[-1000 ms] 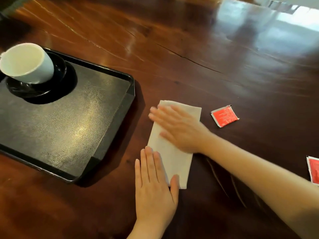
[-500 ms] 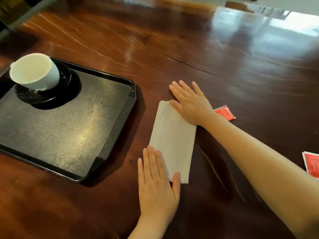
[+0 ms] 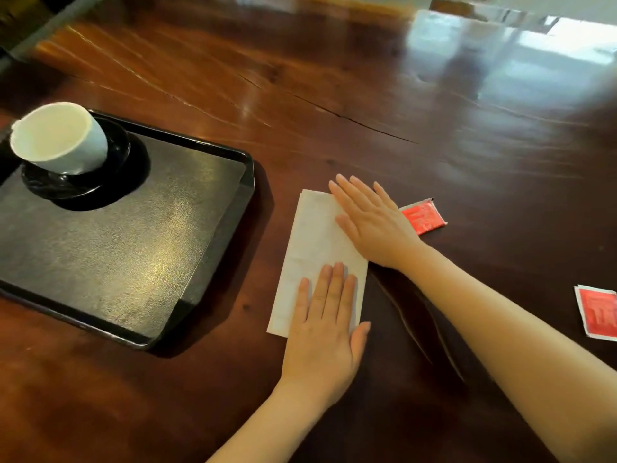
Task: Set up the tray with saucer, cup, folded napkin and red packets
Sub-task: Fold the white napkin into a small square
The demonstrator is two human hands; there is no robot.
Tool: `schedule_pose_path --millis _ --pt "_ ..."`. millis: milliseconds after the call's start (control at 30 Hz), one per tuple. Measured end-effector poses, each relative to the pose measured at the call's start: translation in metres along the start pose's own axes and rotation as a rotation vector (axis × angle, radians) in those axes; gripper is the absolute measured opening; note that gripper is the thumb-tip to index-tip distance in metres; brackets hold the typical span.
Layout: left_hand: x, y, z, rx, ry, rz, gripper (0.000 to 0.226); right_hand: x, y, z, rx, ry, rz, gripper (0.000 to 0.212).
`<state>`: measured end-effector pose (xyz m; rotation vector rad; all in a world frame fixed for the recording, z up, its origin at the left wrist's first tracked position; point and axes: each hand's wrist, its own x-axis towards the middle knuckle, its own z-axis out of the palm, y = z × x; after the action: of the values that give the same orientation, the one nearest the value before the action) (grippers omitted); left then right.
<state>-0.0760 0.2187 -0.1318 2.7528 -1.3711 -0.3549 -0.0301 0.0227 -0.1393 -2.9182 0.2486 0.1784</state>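
- I read my left grip (image 3: 322,339) flat, fingers straight, pressing the napkin's (image 3: 312,242) near end; it holds nothing.
- Right grip (image 3: 374,225) lies flat over the far right edge, fingers extended, nothing held.
- Napkin: white, folded long, on the surface (image 3: 367,111) just beside the tray (image 3: 247,182).

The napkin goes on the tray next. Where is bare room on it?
The tray floor is bare from the saucer to its right and near rims. The far-left corner is crowded: the cup stands on the saucer there.
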Motion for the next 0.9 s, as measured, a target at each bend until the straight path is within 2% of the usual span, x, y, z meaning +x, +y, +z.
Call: schedule_pose_path --millis 67,167,233,300,367,467,500,567,700,767,833,900 --pt "-0.011 0.000 -0.004 -0.010 -0.054 0.008 0.067 0.005 0.002 -0.002 0.048 0.003 0.069 0.054" --pt "-0.039 -0.001 -0.014 -0.013 -0.135 0.041 0.069 0.008 -0.001 -0.010 0.039 -0.016 0.074 0.054" --pt "-0.056 0.000 -0.020 -0.115 -0.169 0.057 0.066 0.012 -0.001 -0.022 0.050 -0.006 0.091 0.051" --pt "-0.061 -0.003 -0.025 -0.390 -0.089 0.054 0.057 0.017 0.001 -0.036 0.101 -0.015 0.124 0.043" --pt "-0.037 -0.011 -0.043 -0.657 0.027 -0.026 0.058 0.022 0.003 -0.049 0.187 -0.087 0.183 0.038" --pt "0.027 -0.031 -0.064 -0.731 0.243 -0.260 0.054 0.027 0.005 -0.063 0.222 -0.241 0.270 0.041" --pt "0.050 -0.037 -0.070 -0.751 0.232 -0.361 0.057 0.027 0.006 -0.067 0.242 -0.286 0.297 0.042" --pt "0.082 -0.044 -0.075 -0.841 0.113 -0.528 0.066 0.028 0.006 -0.074 0.288 -0.357 0.338 0.041" --pt "0.103 -0.053 -0.066 -0.888 -0.034 -0.602 0.073 0.023 0.003 -0.078 0.280 -0.503 0.320 0.029" --pt "0.108 -0.057 -0.067 -0.911 -0.098 -0.555 0.058 0.014 0.002 -0.080 0.347 -0.517 0.293 0.011" --pt "0.111 -0.059 -0.073 -0.918 -0.214 -0.446 0.024 0.002 0.001 -0.084 0.430 -0.470 0.271 0.009" --pt "0.109 -0.062 -0.077 -0.912 -0.307 -0.352 0.017 -0.009 -0.002 -0.090 0.494 -0.409 0.255 0.007"
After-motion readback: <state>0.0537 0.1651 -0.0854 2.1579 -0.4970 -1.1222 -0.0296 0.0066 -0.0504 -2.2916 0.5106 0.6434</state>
